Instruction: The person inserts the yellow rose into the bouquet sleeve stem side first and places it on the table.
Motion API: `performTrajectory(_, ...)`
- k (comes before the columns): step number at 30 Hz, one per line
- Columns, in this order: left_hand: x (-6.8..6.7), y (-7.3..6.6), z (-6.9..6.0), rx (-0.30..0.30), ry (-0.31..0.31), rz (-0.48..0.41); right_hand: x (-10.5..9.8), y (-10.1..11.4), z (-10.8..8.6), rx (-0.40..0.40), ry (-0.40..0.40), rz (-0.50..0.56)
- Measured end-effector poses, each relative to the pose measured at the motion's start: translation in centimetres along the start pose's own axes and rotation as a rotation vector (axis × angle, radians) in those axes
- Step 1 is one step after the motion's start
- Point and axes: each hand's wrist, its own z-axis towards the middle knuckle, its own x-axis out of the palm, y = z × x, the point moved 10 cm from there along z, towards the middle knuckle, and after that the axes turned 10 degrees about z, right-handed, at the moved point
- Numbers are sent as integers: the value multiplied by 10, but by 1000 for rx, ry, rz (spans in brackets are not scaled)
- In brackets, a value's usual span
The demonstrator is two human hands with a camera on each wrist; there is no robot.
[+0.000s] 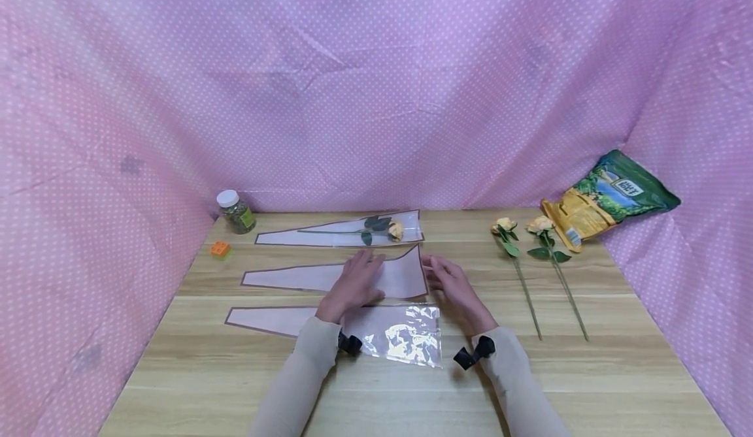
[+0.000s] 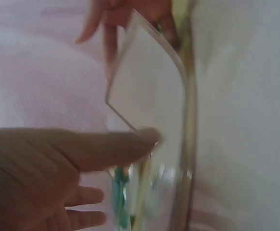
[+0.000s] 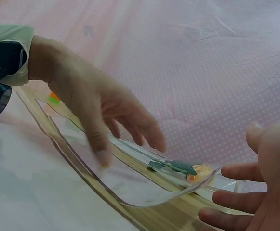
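Three long tapered flower sleeves with brown borders lie across the table. Over the middle sleeve (image 1: 406,275) is my left hand (image 1: 354,281), fingers loosely spread; whether it touches the sleeve is hard to tell. At that sleeve's wide end, my right hand (image 1: 455,287) has its fingers extended by the raised edge, as the right wrist view also shows. Nearer me lies the front sleeve (image 1: 270,319), its wide part shiny clear plastic, partly behind the left wrist. In the back sleeve (image 1: 279,238) rests a pale yellow rose (image 1: 395,230) with dark green leaves.
Two more pale roses, one (image 1: 520,280) left of the other (image 1: 561,280), lie to the right. A green and yellow bag (image 1: 612,195) leans at the back right corner. At the back left are a white-lidded jar (image 1: 236,213) and an orange block (image 1: 220,249).
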Motion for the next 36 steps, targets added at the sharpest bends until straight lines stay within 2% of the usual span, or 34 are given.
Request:
performTrajectory(3, -3, -12, 1, 35, 4, -65, 2, -2, 0, 26, 10, 64)
performTrajectory(8, 2, -24, 5, 83, 17, -104, 8, -7, 1, 56, 48, 126)
performTrajectory(11, 0, -29, 7, 102, -27, -121, 12, -8, 0, 77, 67, 159)
performTrajectory(15, -5, -34, 11, 103, -80, -206, 13, -4, 1, 62, 60, 122)
performTrajectory(19, -7, -33, 14, 65, -106, -290, 12, 0, 4, 36, 32, 73)
performTrajectory(24, -7, -29, 16, 15, -134, -336, 13, 2, 4, 33, 10, 93)
performTrajectory(27, -6, -27, 16, -15, -115, -376, 15, 1, 3, 41, 5, 124)
performTrajectory(32, -3, -22, 15, -88, -74, -463, 20, 1, 3, 51, 10, 87)
performTrajectory(36, -3, -19, 13, -137, -64, -495, 26, 1, 2, 58, 28, 59)
